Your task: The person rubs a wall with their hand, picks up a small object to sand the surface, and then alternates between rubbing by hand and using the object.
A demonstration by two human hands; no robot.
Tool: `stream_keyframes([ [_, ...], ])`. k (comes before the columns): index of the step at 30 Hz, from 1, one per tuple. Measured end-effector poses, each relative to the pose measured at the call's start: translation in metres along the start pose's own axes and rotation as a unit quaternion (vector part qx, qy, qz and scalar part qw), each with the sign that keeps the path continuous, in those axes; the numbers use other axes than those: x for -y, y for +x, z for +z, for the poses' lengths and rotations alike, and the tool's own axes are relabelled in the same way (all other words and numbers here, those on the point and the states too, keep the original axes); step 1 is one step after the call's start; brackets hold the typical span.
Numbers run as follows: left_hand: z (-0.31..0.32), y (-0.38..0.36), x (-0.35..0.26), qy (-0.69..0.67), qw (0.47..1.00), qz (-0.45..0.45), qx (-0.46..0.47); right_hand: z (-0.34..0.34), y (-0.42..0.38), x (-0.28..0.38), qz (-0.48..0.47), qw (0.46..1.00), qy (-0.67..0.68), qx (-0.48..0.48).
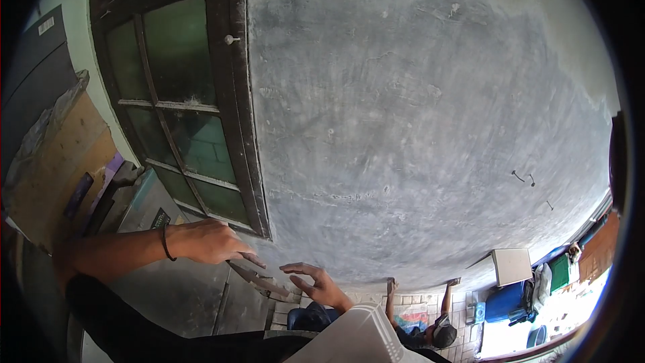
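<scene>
My left hand (211,242), with a dark band on its wrist, reaches in from the left below the window frame. Its fingers point right, loosely bent, and nothing shows clearly in them. Just right of it, my right hand (322,288) has its thumb and fingers apart and holds nothing visible. Between and below the hands lies a worn grey strip (259,279); contact with it cannot be made out. Both hands are near the lower edge of a grey, patchily coated wall (403,128). A pale grey object (356,336) partly covers my right forearm.
A co-worker in a cap (443,335) has both arms raised to the wall at lower right. A dark wooden window (178,81) is left of the wall. Boards (64,154) lean at far left. A white box (512,266) and blue container (504,302) stand at right.
</scene>
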State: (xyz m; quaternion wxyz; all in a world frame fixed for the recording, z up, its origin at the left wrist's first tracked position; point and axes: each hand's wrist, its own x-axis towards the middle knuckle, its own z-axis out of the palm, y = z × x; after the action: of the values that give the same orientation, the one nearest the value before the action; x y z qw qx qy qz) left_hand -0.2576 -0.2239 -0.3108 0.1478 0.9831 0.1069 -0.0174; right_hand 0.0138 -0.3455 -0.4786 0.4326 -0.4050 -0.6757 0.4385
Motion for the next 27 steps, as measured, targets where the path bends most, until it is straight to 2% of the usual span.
stream_keyframes([
  [23, -0.004, 0.001, -0.004, -0.006, 1.0, 0.003, 0.006, 0.0, 0.005, -0.004, -0.011, 1.0, 0.008, 0.016],
  [25, -0.004, 0.001, -0.005, -0.01, 1.0, -0.001, 0.015, -0.007, 0.007, -0.004, -0.022, 1.0, -0.018, -0.005],
  [27, -0.002, 0.001, -0.002, 0.002, 1.0, 0.016, -0.013, -0.026, 0.015, 0.004, -0.082, 0.994, -0.053, -0.051],
])
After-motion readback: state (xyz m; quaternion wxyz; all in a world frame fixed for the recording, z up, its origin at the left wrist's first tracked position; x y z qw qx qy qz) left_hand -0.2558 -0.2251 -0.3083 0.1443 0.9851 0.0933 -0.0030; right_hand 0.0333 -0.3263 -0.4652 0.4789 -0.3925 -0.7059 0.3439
